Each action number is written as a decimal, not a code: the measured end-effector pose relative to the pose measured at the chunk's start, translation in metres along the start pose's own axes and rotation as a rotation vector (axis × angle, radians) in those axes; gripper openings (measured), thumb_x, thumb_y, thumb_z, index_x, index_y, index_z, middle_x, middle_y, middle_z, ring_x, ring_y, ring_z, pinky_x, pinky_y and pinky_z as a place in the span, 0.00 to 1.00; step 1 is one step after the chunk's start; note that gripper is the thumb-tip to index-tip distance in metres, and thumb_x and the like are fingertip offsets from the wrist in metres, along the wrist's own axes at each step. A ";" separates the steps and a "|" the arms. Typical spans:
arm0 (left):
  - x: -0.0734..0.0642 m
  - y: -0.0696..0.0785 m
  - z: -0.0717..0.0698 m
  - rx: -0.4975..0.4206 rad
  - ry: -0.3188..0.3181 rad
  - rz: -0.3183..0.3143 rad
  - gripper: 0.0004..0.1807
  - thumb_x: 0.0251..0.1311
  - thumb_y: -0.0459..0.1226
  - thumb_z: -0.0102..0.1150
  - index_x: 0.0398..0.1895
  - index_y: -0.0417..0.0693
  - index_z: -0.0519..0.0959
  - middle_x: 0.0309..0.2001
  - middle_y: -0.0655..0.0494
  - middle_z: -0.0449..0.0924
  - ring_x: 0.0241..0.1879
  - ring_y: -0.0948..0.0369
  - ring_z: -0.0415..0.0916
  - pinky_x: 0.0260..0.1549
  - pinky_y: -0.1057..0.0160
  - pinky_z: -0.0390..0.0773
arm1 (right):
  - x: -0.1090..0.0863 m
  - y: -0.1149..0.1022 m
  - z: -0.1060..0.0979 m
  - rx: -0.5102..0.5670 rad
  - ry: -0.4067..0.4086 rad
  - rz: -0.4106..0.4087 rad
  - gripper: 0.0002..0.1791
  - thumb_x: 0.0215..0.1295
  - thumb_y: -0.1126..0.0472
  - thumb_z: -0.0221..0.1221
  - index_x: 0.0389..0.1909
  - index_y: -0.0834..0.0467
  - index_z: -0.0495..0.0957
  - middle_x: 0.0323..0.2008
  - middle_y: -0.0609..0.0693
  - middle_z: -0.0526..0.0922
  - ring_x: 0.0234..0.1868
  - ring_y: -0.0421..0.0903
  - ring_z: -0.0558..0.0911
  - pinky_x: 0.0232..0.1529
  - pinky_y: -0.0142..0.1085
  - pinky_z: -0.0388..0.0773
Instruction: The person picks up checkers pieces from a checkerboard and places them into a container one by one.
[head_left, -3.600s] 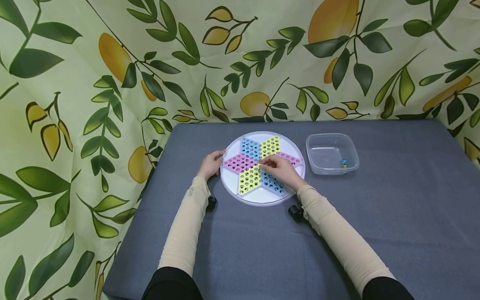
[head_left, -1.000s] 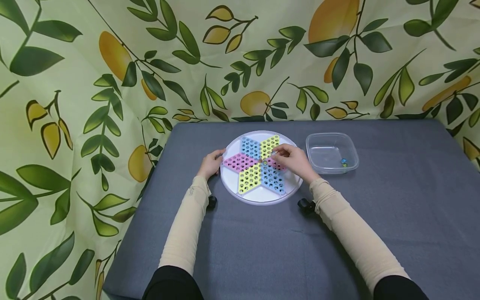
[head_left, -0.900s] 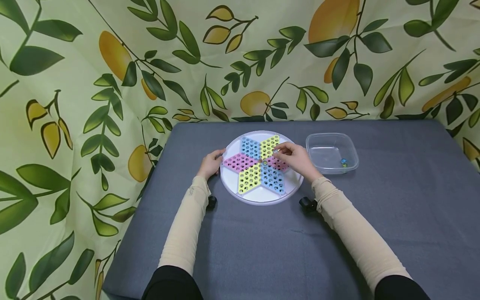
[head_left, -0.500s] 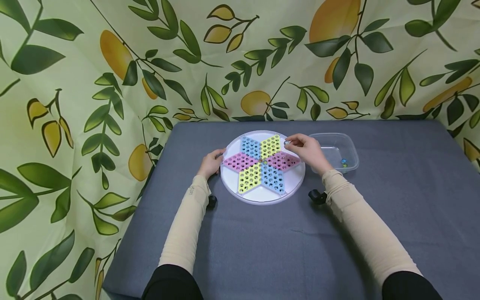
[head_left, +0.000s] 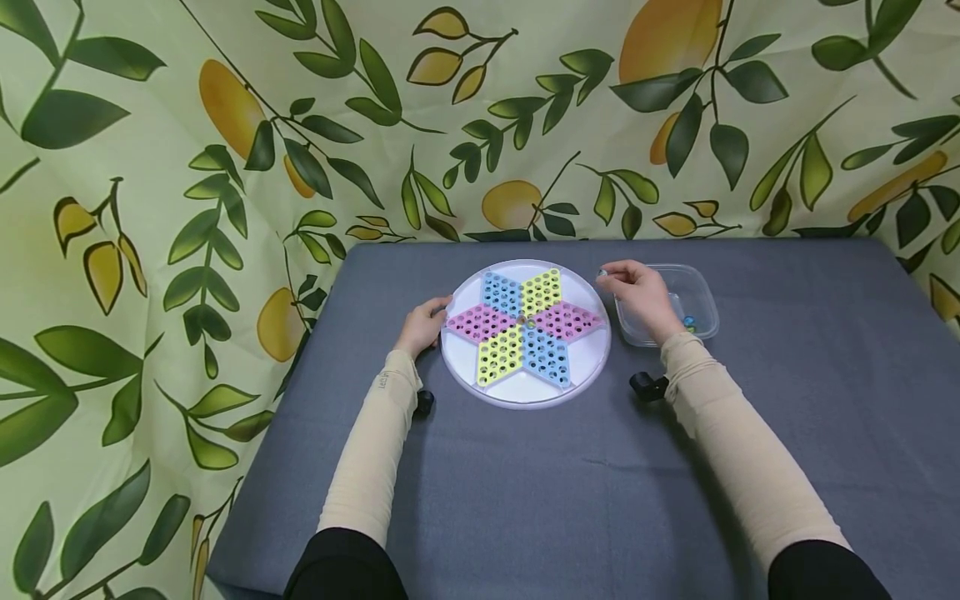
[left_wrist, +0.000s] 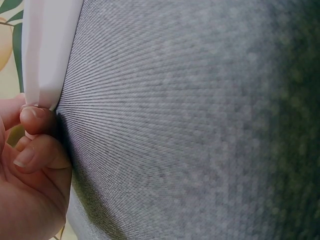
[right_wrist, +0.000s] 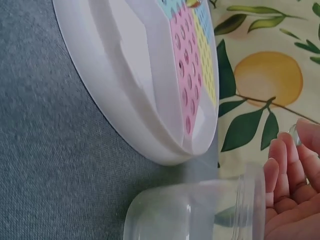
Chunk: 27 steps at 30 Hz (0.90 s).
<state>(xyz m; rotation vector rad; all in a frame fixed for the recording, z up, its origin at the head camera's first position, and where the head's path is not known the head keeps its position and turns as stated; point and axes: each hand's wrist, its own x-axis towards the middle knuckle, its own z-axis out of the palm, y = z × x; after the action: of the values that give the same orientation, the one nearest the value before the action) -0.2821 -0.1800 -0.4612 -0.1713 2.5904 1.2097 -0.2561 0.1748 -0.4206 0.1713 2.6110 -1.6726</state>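
Observation:
A round white Chinese checkers board [head_left: 525, 389] with a star of blue, yellow and pink holed panels lies on the table. My left hand [head_left: 423, 325] pinches its left rim; in the left wrist view, thumb and fingers [left_wrist: 37, 119] meet at the white edge [left_wrist: 47, 55]. My right hand [head_left: 641, 292] pinches a clear marble [right_wrist: 295, 135] between thumb and fingertips. It is raised over the left side of a clear plastic container [head_left: 712, 304], just right of the board. A few marbles [head_left: 529, 323] sit at the star's centre.
Inside the container lie a blue and a greenish marble [head_left: 689, 322]. A grey cloth [head_left: 525, 500] covers the table, and a leaf-patterned curtain [head_left: 480, 125] hangs behind its far edge. Black wrist cameras [head_left: 647, 387] hang below both wrists.
The right hand has moved from the star's centre rightward, off the board to the container, with the clear marble in its fingers. The left hand stays on the rim.

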 end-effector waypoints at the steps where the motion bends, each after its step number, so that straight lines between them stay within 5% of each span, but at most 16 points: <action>1: 0.000 0.000 0.000 -0.002 0.001 0.002 0.21 0.70 0.40 0.41 0.65 0.65 0.67 0.13 0.57 0.61 0.10 0.63 0.60 0.16 0.66 0.66 | 0.001 0.000 -0.001 0.013 0.005 0.005 0.24 0.65 0.50 0.55 0.57 0.60 0.72 0.41 0.48 0.76 0.40 0.39 0.76 0.42 0.29 0.71; 9: -0.003 0.001 -0.002 -0.008 0.003 0.011 0.21 0.70 0.41 0.41 0.65 0.65 0.67 0.13 0.58 0.61 0.11 0.63 0.60 0.17 0.66 0.65 | 0.005 0.007 -0.011 0.101 0.036 0.059 0.23 0.65 0.55 0.56 0.58 0.62 0.70 0.35 0.40 0.76 0.33 0.32 0.77 0.39 0.29 0.75; 21: -0.001 0.001 -0.002 -0.003 0.005 0.016 0.21 0.70 0.41 0.41 0.65 0.65 0.67 0.13 0.58 0.62 0.11 0.63 0.61 0.17 0.66 0.66 | 0.007 0.016 -0.022 0.047 0.014 0.090 0.22 0.65 0.56 0.55 0.55 0.65 0.68 0.29 0.38 0.75 0.31 0.33 0.76 0.39 0.32 0.76; 27: 0.000 -0.001 0.000 0.001 0.002 0.003 0.21 0.70 0.41 0.42 0.64 0.66 0.67 0.13 0.57 0.62 0.10 0.63 0.61 0.17 0.66 0.67 | 0.010 0.025 -0.023 -0.014 -0.024 0.089 0.22 0.66 0.56 0.54 0.54 0.67 0.67 0.35 0.47 0.77 0.30 0.31 0.77 0.38 0.29 0.77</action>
<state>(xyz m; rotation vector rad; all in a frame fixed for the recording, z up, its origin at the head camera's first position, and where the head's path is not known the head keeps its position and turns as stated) -0.2819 -0.1804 -0.4621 -0.1689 2.5938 1.2093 -0.2620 0.2070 -0.4346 0.2611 2.5568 -1.6182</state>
